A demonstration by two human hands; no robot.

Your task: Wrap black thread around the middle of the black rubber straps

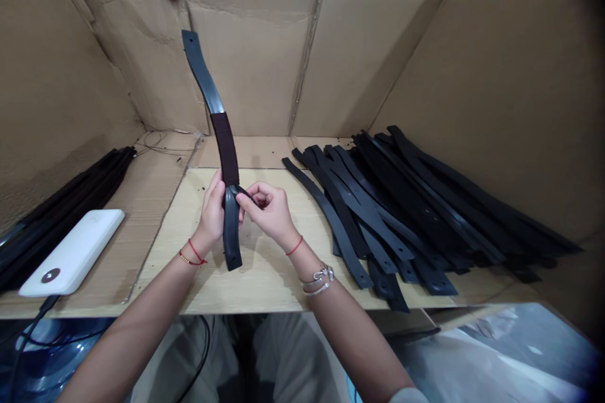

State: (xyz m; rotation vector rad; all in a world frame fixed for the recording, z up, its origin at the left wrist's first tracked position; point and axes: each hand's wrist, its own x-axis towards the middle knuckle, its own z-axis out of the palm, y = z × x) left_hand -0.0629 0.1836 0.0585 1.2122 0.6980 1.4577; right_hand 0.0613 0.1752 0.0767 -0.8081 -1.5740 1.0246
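A curved black strap (204, 79) with a hole at each end stands nearly upright in front of me, tilted a little to the left. A dark brown wrapping (227, 148) covers its middle section. My left hand (212, 208) grips the strap from the left, just below the wrapping, thumb on its edge. On the right side, my right hand (265, 208) pinches a thin black strip (249, 197) that runs from the lower edge of the wrapping. The fingertips of my right hand are close to the strap; whether they touch it I cannot tell.
Many similar black straps (378, 214) lie heaped on the right of the table (278, 264). A dark bundle (70, 208) and a white power bank (75, 252) with a cable lie at left. Cardboard walls (250, 56) enclose the back and sides.
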